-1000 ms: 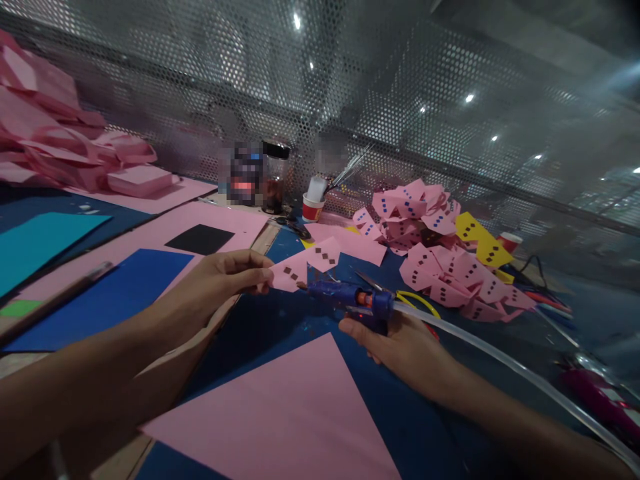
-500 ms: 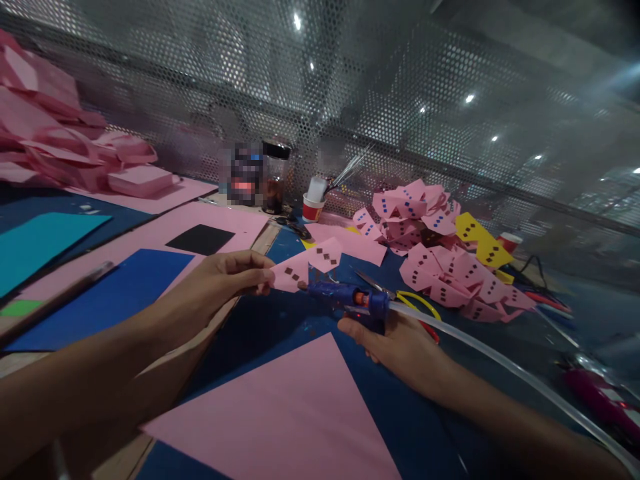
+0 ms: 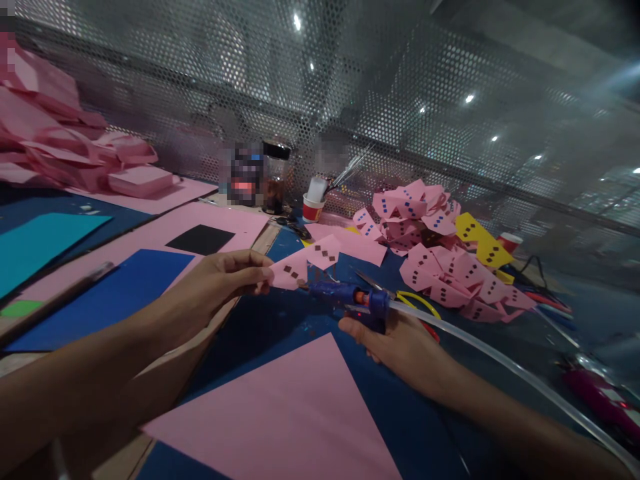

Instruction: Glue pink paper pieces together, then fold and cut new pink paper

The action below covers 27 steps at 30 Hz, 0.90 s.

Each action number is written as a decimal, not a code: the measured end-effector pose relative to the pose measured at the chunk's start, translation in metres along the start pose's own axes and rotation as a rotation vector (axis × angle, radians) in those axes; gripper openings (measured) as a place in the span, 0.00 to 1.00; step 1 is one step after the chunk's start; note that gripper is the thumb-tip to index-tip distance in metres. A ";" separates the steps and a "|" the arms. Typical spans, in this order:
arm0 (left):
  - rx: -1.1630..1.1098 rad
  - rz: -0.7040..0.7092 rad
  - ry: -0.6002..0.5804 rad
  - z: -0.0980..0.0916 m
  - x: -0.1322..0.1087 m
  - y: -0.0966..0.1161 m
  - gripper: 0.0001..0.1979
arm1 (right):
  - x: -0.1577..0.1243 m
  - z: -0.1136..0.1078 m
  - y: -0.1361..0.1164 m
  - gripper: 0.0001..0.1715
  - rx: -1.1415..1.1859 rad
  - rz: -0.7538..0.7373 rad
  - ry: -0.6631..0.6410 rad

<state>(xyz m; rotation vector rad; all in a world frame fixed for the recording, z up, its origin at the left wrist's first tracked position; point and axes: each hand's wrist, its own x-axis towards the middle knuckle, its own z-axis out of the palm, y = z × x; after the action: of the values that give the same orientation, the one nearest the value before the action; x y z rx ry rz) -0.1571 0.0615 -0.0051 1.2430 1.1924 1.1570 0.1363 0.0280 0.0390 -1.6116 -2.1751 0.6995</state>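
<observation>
My left hand [image 3: 227,277] pinches one end of a folded pink paper piece [image 3: 290,272] that bears small dark diamonds. My right hand [image 3: 400,350] is wrapped round a blue hot glue gun [image 3: 333,295], whose nozzle points left at the lower edge of that piece. Whether nozzle and paper touch, I cannot tell. A long translucent glue stick [image 3: 480,343] curves out of the gun's back end, over my right forearm. Below both hands lies a large pink sheet [image 3: 285,413] on the blue tabletop. Scissors with yellow handles [image 3: 420,303] lie just behind the gun.
Folded pink pieces with diamonds [image 3: 450,280] are heaped at the right, beside a yellow piece [image 3: 483,243]. A red and white paper cup [image 3: 313,208] and a dark-lidded jar [image 3: 276,177] stand along the perforated metal screen [image 3: 350,100]. Blue sheets [image 3: 115,293] lie left.
The pink paper piece has tipped very slightly in my left hand, shifting a little left. The glue gun and both hands have hardly moved.
</observation>
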 end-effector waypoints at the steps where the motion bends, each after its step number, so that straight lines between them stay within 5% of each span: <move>1: -0.007 -0.003 0.001 -0.001 0.001 -0.001 0.12 | 0.000 0.000 0.000 0.28 0.004 -0.003 0.000; 27: -0.012 0.007 0.005 0.001 -0.001 0.002 0.12 | -0.001 0.001 -0.001 0.29 -0.019 0.011 0.013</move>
<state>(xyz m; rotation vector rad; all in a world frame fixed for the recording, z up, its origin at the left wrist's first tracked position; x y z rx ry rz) -0.1560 0.0600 -0.0028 1.2369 1.1838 1.1721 0.1351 0.0265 0.0390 -1.6343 -2.1718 0.6716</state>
